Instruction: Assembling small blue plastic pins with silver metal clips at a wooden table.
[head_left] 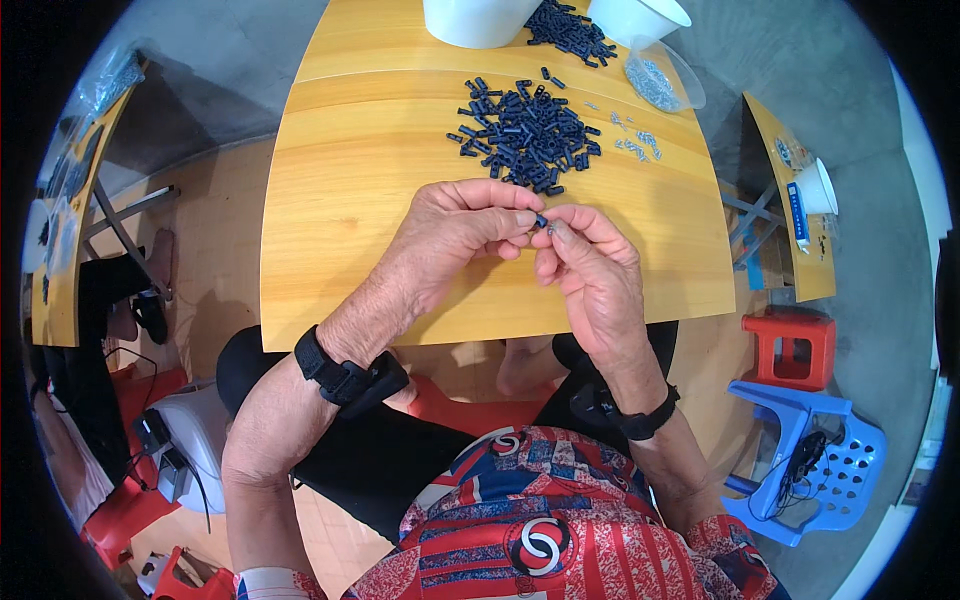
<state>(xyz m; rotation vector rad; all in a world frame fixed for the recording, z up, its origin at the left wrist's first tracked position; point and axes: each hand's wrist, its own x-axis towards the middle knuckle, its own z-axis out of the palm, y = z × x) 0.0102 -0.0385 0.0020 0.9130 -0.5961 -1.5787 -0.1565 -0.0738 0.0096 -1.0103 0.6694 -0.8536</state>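
Note:
My left hand (465, 228) pinches a small dark plastic piece (541, 221) between thumb and forefinger, above the near half of the wooden table (350, 220). Right beside it, the thumb and forefinger of my right hand (597, 262) are closed on a tiny silvery metal part (551, 229), mostly covered by the fingertips. The two hands almost touch at the plastic piece. Just beyond them lies a loose pile of similar dark plastic pieces (530, 130). Several small silvery metal parts (640, 147) are scattered to the right of that pile.
At the table's far side stand a white bucket (478, 22), a second dark pile (570, 32), a white bowl (640, 18) and a clear tub of metal parts (655, 82). A blue plastic chair (830, 470) and red stool (790, 350) stand right. Another person's leg (110, 290) shows left.

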